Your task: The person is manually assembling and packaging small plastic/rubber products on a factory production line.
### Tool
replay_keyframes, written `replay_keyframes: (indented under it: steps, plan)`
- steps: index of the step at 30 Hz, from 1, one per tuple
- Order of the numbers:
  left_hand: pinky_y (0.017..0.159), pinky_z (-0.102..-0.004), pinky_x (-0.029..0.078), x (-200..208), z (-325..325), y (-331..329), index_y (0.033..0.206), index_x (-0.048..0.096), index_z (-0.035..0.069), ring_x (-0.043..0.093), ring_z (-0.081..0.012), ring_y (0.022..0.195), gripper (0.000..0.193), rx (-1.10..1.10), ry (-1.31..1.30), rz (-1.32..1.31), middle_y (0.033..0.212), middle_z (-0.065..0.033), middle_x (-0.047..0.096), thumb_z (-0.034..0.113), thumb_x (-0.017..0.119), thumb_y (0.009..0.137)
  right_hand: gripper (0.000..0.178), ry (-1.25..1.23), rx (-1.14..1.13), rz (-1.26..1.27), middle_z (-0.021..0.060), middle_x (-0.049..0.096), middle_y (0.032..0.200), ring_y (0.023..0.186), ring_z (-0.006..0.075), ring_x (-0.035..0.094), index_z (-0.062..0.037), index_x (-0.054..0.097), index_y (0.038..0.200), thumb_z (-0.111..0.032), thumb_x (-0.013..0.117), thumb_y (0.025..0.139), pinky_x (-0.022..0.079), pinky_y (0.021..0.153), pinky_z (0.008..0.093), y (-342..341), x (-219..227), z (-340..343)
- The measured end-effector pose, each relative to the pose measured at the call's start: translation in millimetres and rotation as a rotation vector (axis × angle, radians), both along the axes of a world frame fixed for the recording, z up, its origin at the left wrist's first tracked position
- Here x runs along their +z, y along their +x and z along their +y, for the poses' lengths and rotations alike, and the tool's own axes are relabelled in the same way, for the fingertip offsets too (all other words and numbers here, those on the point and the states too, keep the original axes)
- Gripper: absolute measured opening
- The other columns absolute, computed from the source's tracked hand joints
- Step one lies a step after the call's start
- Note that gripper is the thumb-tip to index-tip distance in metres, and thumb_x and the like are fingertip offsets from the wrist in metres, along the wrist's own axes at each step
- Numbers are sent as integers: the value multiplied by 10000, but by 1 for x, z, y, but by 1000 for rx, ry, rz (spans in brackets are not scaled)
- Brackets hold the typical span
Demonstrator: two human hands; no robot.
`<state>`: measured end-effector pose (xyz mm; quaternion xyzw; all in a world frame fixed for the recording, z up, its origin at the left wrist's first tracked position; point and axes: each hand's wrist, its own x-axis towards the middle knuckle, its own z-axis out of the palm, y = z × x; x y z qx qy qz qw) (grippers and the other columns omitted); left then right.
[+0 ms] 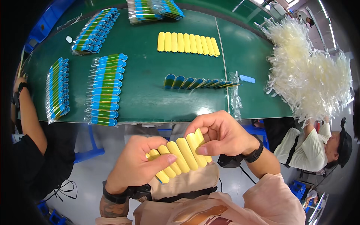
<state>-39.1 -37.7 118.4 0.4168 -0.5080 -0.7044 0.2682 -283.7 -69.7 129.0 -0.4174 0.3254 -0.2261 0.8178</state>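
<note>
Above my lap, in front of the table's near edge, both hands hold a fanned row of yellow round-ended strips (182, 155), which look like small nail files. My left hand (140, 159) grips the row's left end, thumb across the yellow faces. At the right end, the strips are pinched between the thumb and fingers of my right hand (225, 137). A blue edge shows under the lowest strip on the left. Some strips are partly hidden by my thumbs.
On the green table (146, 101) lie a row of yellow strips (186, 43), a leaning blue-green row (180, 81), a single blue strip (247, 78) and sleeved stacks (107, 86). A heap of clear plastic sleeves (311, 71) rises at the right. Other people sit at both sides.
</note>
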Motion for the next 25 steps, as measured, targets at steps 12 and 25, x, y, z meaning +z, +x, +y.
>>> replay_keyframes:
  steps: [12,25]
  plan:
    - [544,-242,470,3,-2,7,842,685,-46,626,-76,633,110,22,0,-9,704,-63,685,64,693,844,362,-38,34,177,129,709,996,811,118,684,88,611,1151,154,605,795,552,681,240,-5,15,-2]
    - [524,-310,474,1,3,-8,788,710,24,632,-180,571,101,20,-376,-267,665,-70,672,114,715,834,199,-629,95,321,69,709,937,837,187,670,-42,698,1007,-56,741,814,509,780,260,23,6,1]
